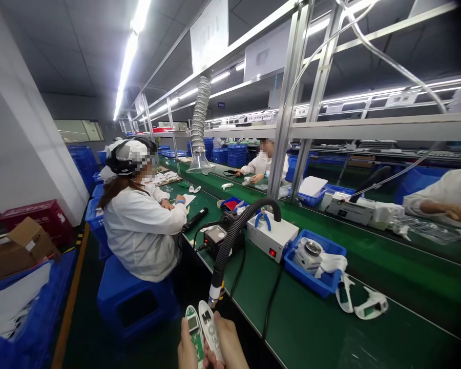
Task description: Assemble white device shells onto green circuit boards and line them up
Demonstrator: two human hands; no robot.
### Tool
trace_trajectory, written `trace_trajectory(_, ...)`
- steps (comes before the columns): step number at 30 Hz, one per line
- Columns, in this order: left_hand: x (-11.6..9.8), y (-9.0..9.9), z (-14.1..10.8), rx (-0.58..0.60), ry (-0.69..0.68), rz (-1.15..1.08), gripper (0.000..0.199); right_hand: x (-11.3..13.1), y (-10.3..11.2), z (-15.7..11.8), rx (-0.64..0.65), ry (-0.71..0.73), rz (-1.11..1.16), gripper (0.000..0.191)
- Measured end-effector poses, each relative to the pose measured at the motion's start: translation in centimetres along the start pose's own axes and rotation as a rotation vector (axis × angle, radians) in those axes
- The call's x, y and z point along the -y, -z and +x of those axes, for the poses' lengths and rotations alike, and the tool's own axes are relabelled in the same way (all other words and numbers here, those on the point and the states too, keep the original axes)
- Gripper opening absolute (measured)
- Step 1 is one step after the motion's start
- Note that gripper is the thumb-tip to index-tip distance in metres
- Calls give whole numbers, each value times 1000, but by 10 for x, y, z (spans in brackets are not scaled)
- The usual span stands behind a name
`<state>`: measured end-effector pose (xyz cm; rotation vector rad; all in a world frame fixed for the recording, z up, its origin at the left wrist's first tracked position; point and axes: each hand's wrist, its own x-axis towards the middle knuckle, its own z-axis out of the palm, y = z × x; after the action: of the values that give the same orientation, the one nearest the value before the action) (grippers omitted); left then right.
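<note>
Beyond the right hand, a black hose

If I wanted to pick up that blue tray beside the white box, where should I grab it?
Probably by the two long rims of the blue tray, one hand on each, coming from above. These raised edges look freer: the white box crowds its left end, and a white shell lies by its right. Keep it level, as it holds white parts.

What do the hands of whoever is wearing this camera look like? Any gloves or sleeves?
Both the left hand and the right hand are human and bare: no gloves, and no ring, watch or sleeve shows. The picture's bottom edge cuts off the arms.
</note>
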<state>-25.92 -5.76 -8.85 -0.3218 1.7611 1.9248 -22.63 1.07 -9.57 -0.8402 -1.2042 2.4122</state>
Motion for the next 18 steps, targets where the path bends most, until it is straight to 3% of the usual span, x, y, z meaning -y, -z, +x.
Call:
trace_trajectory(4, -15, 9, -2, 2, 54, -134, 67, -1, -17, 2, -2, -8, 9, 63)
trace_trajectory(8, -15, -5, -8, 80, 36, -162, 63, 9, -11, -3, -49, 14, 18, 64)
trace_trajectory(13, 3, -17, -20, 183, 86, -63, 65, 19, 17, -27, -60, 33, 12, 65)
trace_trajectory(18, 24, -12, -45, 122, 250, -80, 63, 9, 65, -68, 15, -51, 116, 70)
